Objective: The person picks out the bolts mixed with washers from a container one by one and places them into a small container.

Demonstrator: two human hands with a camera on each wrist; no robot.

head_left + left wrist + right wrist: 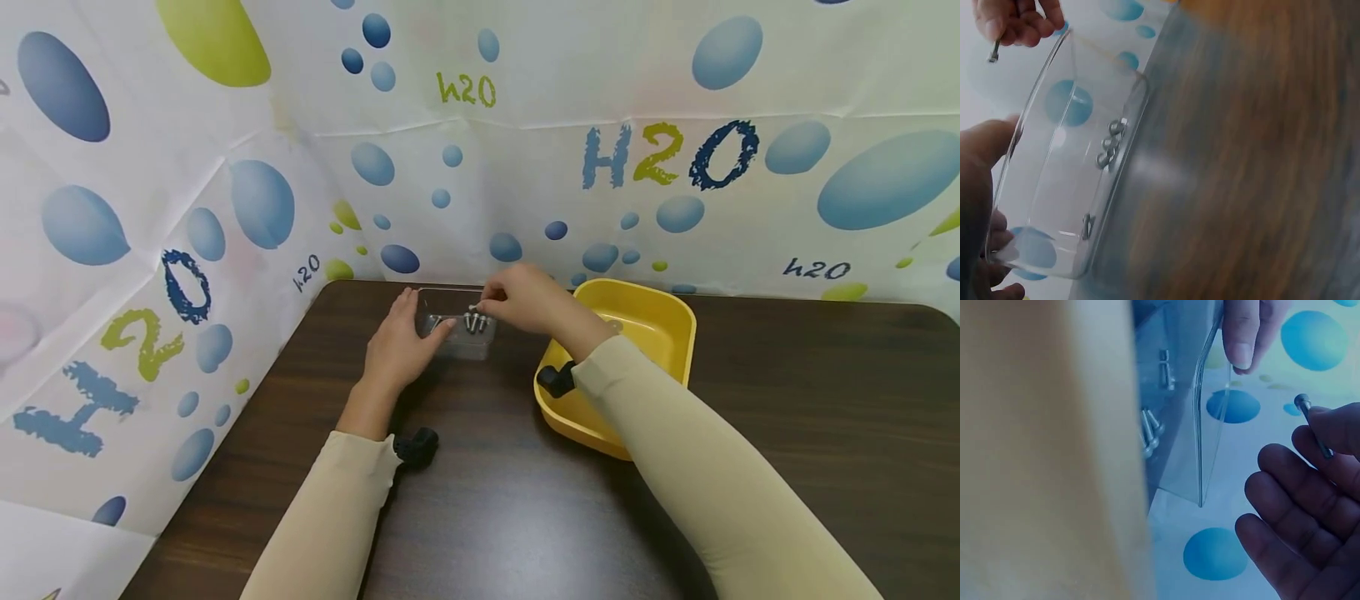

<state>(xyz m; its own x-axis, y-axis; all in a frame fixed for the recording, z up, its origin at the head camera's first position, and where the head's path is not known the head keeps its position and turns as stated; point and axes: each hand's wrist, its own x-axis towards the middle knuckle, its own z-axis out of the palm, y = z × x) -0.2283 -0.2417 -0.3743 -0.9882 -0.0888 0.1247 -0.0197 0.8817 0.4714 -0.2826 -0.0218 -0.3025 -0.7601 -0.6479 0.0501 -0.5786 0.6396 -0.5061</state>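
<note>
A clear plastic container (pixel 463 350) stands at the back of the table. My left hand (pixel 396 342) grips its left end, with the thumb (pixel 988 140) along the rim and the other fingers on the outer side. Inside lie several metal bolts (pixel 1110 144), most bunched together and one or two apart near the left hand. Over the container's right part, my right hand (pixel 528 298) pinches a socket-head bolt (pixel 1314 428) between thumb and forefinger. In the right wrist view its other fingers are loosely bent.
A yellow tub (pixel 592 439) stands right of the container, under my right forearm; a small clear item (pixel 615 326) shows in it. Behind the dark wooden table (pixel 487 517) hangs a white sheet (pixel 525 167) with printed drops. Black wrist cameras (pixel 417 447) are worn on both wrists.
</note>
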